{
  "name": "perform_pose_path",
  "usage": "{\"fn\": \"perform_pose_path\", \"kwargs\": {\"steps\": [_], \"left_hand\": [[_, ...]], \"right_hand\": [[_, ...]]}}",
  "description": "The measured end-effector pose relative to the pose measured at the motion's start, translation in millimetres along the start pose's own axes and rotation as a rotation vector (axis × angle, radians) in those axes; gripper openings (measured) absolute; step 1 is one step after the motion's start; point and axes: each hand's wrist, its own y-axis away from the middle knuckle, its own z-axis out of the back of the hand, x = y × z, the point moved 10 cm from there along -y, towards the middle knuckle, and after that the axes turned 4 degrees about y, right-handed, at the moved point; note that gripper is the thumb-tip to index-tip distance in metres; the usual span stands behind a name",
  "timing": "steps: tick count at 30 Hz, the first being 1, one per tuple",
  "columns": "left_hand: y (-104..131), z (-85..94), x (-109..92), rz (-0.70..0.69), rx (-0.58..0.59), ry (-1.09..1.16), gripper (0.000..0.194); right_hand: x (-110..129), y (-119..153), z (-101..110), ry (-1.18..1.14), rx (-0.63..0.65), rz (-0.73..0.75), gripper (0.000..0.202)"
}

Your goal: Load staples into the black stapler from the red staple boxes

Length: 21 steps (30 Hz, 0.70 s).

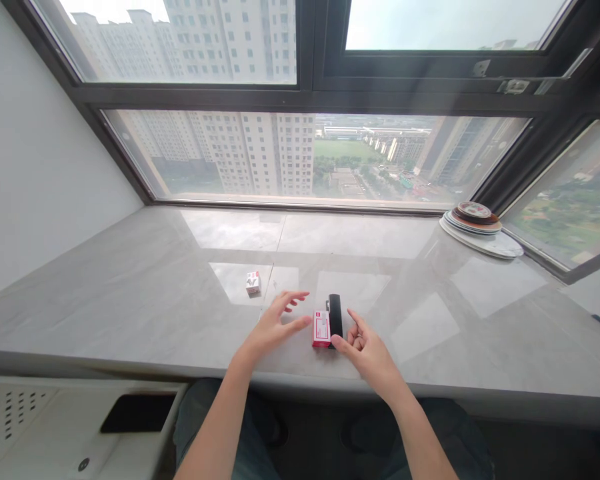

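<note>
At the far left, below the counter's front edge, stands a white unit (45,443) with rows of small holes and a dark, rounded patch. On the counter (125,300), left of the middle and about midway between its front and back edges, a small white box with red print (253,283) sits well apart from the rest. Next comes the left hand (275,327), spread wide with its fingers reaching over the counter, its thumb tip just beside a red and white box (322,329). That box lies near the front edge, against the left side of a black stapler (335,313), which points toward the back edge. The right hand (370,353) is at the stapler's right, forefinger extended and well parted from the thumb, other fingers curled; the thumb overlaps the stapler's near end, though whether it touches cannot be told. At the back right corner, beside the window frame (540,167), rests a stack of round plates (473,223)
</note>
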Motion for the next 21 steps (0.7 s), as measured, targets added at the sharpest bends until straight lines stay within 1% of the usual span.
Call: {"fn": "perform_pose_path", "kwargs": {"steps": [1,3,4,5,6,7,8,9,11,14,16,18,19,21], "left_hand": [[-4.2,29.3,16.2,0.078,-0.151,-0.055,0.045],[-1.1,94.6,52.3,0.336,-0.490,-0.252,0.045],[-3.0,113.6,63.0,0.390,-0.544,-0.290,0.045],[-7.0,125.8,70.6,0.417,-0.559,-0.312,0.044],[-12.6,131.1,75.6,0.425,-0.547,-0.327,0.043],[-19.6,128.6,77.4,0.410,-0.507,-0.329,0.041],[-26.2,120.2,76.6,0.389,-0.460,-0.332,0.039],[-31.9,106.4,73.4,0.361,-0.409,-0.333,0.037],[-40.2,67.7,61.2,0.290,-0.304,-0.327,0.035],[-44.3,5.6,36.5,0.177,-0.169,-0.300,0.036],[-43.3,-23.8,21.5,0.119,-0.115,-0.279,0.038],[-41.4,-41.0,10.6,0.078,-0.081,-0.264,0.041],[-40.5,-45.7,6.9,0.065,-0.068,-0.259,0.043],[-38.3,-49.9,3.3,0.052,-0.052,-0.255,0.048]], "right_hand": [[-0.7,4.9,-0.3,0.011,0.034,-0.007,0.097],[-0.9,10.9,-3.5,0.049,0.100,0.000,0.101],[-0.7,11.1,-4.0,0.076,0.105,0.008,0.102],[0.2,9.7,-4.8,0.108,0.106,0.018,0.103],[1.9,7.1,-6.3,0.141,0.106,0.033,0.104],[4.5,3.8,-8.2,0.170,0.108,0.049,0.106],[7.8,0.4,-10.3,0.190,0.112,0.067,0.107],[11.6,-2.8,-12.4,0.201,0.118,0.086,0.106],[19.8,-7.3,-16.0,0.203,0.138,0.124,0.097],[27.0,-9.4,-18.2,0.195,0.159,0.159,0.083],[26.6,-9.8,-18.5,0.187,0.169,0.160,0.081],[24.3,-10.2,-19.0,0.176,0.181,0.154,0.082],[23.7,-10.3,-19.4,0.170,0.189,0.154,0.082],[24.2,-10.5,-20.3,0.162,0.204,0.160,0.079]]}}
